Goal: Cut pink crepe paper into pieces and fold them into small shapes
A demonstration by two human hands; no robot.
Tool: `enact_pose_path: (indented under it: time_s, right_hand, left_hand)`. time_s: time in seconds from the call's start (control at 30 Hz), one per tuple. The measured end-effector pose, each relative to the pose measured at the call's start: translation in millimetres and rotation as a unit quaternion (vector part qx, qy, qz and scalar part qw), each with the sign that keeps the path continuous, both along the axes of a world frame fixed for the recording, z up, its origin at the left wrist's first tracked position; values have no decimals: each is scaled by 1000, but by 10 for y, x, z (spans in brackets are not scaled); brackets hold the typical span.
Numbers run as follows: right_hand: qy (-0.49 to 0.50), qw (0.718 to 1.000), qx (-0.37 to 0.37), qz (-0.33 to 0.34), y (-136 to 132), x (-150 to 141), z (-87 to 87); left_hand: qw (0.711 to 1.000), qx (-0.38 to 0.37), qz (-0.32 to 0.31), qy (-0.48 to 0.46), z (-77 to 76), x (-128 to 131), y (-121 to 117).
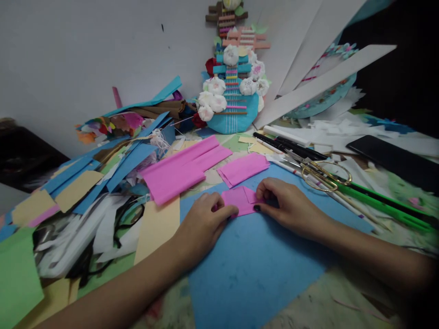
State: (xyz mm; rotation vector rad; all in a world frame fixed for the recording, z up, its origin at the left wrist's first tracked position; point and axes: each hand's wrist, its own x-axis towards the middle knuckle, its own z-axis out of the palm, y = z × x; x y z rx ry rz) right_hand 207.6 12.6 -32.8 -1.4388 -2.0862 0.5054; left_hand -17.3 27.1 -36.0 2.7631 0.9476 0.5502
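Note:
A small folded pink paper piece (240,200) lies on a blue sheet (260,265) in the middle. My left hand (202,224) has its fingers curled and presses the left edge of the pink piece. My right hand (288,205) pinches its right edge, thumb on top, fingers bent. Both hands touch the same piece. Just behind it lie another pink piece (243,168) and a longer folded pink strip (181,171).
Gold-handled scissors (322,176), black pens (291,145) and green sticks (384,203) lie to the right, a dark phone (391,160) beyond. Blue, yellow and green paper scraps (85,183) pile at left. A blue paper guitar with white flowers (233,91) leans on the wall.

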Motion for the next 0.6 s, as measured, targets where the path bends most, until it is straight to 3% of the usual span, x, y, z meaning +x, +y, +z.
enact_pose_path:
  time_s: [0.17,0.27,0.4,0.5,0.6]
  right_hand:
    - [11,1000,14,26,10,64,-26]
    - [-40,990,106,79,-56,27,-25]
    - [-187,949,229,113,-185,-76,-30]
    - [-238,937,237,95,-233,-91,-37]
    - [-218,953,195,83,-232,-38,-23]
  left_hand:
    - [998,51,-3,46,-18,0,-14]
    - [993,88,-6,79,-21,1,-33]
    - [988,128,-10,89,-22,7,-50]
    - [988,129,-13,81,-17,-12,-46]
    - [992,112,-37,43,0,-60,-48]
